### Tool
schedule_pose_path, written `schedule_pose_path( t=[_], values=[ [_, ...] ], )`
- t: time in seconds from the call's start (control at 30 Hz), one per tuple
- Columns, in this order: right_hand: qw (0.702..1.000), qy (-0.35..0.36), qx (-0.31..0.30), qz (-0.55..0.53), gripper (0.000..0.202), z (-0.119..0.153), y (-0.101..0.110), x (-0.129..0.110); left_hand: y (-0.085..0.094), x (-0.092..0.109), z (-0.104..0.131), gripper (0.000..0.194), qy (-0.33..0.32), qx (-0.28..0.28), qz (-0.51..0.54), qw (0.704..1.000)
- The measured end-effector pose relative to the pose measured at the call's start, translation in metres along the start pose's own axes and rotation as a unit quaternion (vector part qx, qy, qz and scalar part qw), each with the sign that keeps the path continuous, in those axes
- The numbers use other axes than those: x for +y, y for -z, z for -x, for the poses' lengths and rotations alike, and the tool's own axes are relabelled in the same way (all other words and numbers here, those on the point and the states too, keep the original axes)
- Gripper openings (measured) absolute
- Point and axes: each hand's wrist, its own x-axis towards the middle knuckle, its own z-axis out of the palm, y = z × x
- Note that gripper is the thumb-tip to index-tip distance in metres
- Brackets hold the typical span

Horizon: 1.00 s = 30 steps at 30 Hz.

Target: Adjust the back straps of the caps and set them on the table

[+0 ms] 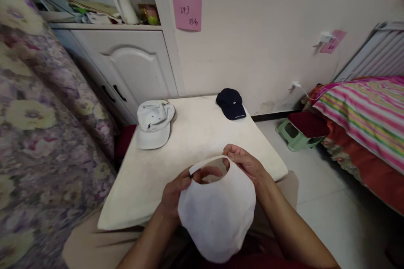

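Looking down through the head view, you hold a white cap (217,218) above your lap at the near edge of the table (186,134), its back opening turned up and away from you. Your left hand (176,191) pinches the left end of the strap (205,162), thumb outside, with fingers showing through the opening; your right hand (243,162) pinches the strap's right end between thumb and fingertips. Gripping both ends probably keeps the opening spread and the strap easy to see and handle, while the crown hangs unsupported below. Your forearms come in from either side, elbows low, wrists bent inward. A pale cap (153,124) sits at the table's far left and a navy cap (231,104) at its far right, well apart, which likely leaves your hands room in front.
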Motion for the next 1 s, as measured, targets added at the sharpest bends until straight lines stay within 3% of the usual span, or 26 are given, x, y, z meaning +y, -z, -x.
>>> schedule_pose_path(
  t=[0.17, 0.37, 0.6, 0.8, 1.0],
  values=[
    [1.0, -0.012, 0.003, 0.019, 0.024, -0.001, 0.001, 0.0, -0.001, -0.002, -0.004, 0.028, 0.027, -0.026, -0.003, 0.999],
    [0.999, -0.013, 0.005, 0.031, 0.023, 0.0, 0.008, 0.002, -0.004, 0.0, -0.006, 0.029, 0.008, 0.022, -0.003, 1.0],
    [0.997, -0.003, 0.018, 0.073, 0.031, 0.003, 0.029, 0.006, -0.007, 0.001, -0.008, 0.027, -0.003, 0.031, 0.02, 0.999],
    [0.998, -0.027, 0.013, 0.047, 0.06, 0.02, 0.065, 0.036, -0.018, 0.016, -0.017, 0.025, -0.106, 0.06, 0.051, 0.991],
    [0.999, -0.023, -0.012, -0.026, 0.048, 0.036, 0.07, 0.076, -0.025, 0.028, -0.029, 0.018, -0.244, 0.148, 0.08, 0.955]
  ],
)
